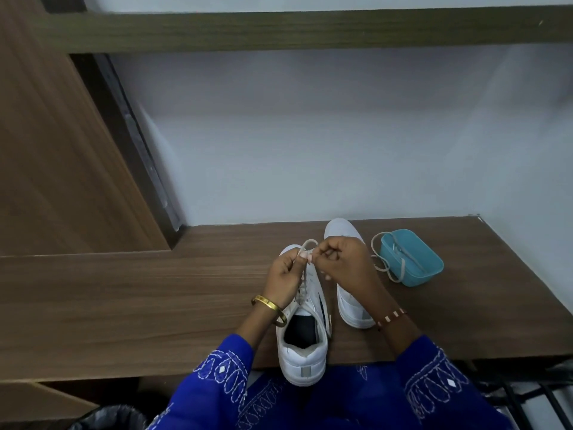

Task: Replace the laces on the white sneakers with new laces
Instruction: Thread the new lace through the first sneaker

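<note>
Both hands, left hand [283,276] and right hand [344,259], are pinching the lace [305,276] above the near sneaker [302,352] at lower centre, and I am risking it slipping back through an eyelet if I am pulling unevenly.

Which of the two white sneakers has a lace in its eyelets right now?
The nearer sneaker, heel overhanging the table edge; both hands pinch its lace above the toe. The farther sneaker, beside the blue tub, shows none.
</note>
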Available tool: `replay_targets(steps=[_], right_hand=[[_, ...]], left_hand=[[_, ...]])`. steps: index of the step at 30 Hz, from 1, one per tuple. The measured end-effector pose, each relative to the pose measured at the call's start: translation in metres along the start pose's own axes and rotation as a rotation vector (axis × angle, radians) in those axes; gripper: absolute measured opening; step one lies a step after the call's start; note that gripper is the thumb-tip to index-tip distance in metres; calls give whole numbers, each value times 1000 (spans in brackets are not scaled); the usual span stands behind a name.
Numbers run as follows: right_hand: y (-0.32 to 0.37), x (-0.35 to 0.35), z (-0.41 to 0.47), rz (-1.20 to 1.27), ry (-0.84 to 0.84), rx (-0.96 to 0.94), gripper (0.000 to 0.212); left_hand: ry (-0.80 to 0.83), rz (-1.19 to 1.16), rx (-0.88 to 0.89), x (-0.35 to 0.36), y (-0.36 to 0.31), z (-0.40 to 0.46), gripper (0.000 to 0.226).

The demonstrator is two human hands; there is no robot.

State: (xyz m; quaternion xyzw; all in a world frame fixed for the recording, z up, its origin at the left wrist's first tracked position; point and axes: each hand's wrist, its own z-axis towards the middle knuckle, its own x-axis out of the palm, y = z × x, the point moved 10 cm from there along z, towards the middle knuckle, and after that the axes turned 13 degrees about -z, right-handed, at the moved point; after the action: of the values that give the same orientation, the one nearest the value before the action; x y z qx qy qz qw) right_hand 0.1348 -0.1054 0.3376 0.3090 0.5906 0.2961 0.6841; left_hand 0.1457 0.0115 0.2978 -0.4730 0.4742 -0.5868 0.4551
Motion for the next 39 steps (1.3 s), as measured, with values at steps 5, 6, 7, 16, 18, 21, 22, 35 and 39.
replay_targets(steps=[5,6,7,16,18,21,22,35,39], right_hand=[[1,-6,-1,173,-39,-19,13],[-2,-5,0,255,-25,-8,9],[-5,-4,0,316,-21,7,5],[19,8,9,72,57,-107,13],[22,8,12,64,95,-113,6],[17,1,17,63,105,-94,10],[15,-2,18,27,93,-95,12],[-1,7,9,-286,106,-136,12],[-9,-13,10,-76,7,-23,7]], left_hand=[[-6,58,-91,-4,13,1,32],[-10,54,-125,-6,17,1,34],[-4,47,-152,-6,19,1,37],[196,220,-196,20,14,-9,35],[154,259,-171,14,16,-5,36],[147,220,-168,10,19,-2,31],[155,199,-179,10,21,-2,32],[136,-6,-290,3,32,5,38],[177,-96,-368,-2,41,4,52]])
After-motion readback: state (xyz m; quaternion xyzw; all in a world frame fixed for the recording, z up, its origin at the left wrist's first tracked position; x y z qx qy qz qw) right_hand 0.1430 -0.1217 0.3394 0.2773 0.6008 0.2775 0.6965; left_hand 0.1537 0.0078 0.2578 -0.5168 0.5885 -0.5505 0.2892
